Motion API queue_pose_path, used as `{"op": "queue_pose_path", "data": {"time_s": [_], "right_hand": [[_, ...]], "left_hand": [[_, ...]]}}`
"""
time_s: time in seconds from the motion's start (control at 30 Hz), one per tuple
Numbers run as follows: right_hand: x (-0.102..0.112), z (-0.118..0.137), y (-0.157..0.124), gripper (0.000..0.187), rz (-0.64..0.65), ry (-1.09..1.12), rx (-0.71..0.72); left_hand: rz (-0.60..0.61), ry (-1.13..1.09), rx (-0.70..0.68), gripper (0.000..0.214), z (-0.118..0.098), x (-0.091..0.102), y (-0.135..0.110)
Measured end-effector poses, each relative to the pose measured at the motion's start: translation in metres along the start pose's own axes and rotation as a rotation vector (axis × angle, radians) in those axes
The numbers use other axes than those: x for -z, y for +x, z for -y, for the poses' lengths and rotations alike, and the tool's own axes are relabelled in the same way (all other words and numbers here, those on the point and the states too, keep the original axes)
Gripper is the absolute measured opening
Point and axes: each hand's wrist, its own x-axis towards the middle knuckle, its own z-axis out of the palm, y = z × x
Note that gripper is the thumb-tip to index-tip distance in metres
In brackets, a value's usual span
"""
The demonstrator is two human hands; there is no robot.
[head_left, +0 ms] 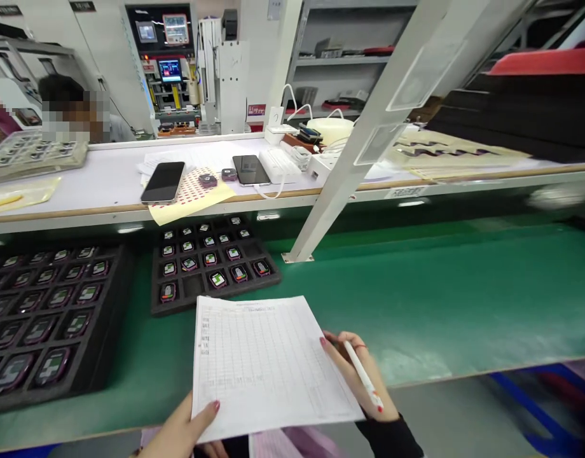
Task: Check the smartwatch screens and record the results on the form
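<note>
Left hand (182, 423): grip on white rectangular gridded paper form (264, 362). Right hand (370, 367): grasping form's edge, slim white pen (364, 376).

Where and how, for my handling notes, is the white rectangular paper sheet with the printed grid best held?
Probably pinch the paper sheet at its near-left corner and right edge, from the person's side: it's thin and broad, and the left hand and right hand there leave its middle uncovered.
</note>
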Motion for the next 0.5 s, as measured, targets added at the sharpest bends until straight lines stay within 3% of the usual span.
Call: {"op": "queue_pose_path", "data": {"time_s": [0.1,0.23,0.3,0.37,0.43,0.5], "right_hand": [[0.005,0.000,-0.004,0.064,0.140,0.032,-0.035],[0.010,-0.002,-0.003,0.055,0.265,0.050,0.035],[0.007,0.007,0.001,0.051,0.227,0.081,0.121],[-0.002,0.026,0.008,0.049,0.103,0.125,0.267],[-0.013,0.054,0.014,0.047,-0.004,0.177,0.442],[-0.025,0.087,0.015,0.044,-0.008,0.224,0.607]], "left_hand": [[-0.093,0.005,0.003,0.088,0.007,0.012,-0.010],[-0.150,-0.036,-0.033,0.069,0.016,0.034,-0.020],[-0.154,-0.045,-0.060,0.062,0.013,0.045,-0.026],[-0.179,-0.053,-0.103,0.057,0.004,0.056,-0.034],[-0.240,-0.096,-0.158,0.053,-0.012,0.067,-0.046],[-0.314,-0.175,-0.179,0.048,-0.030,0.081,-0.061]]}}
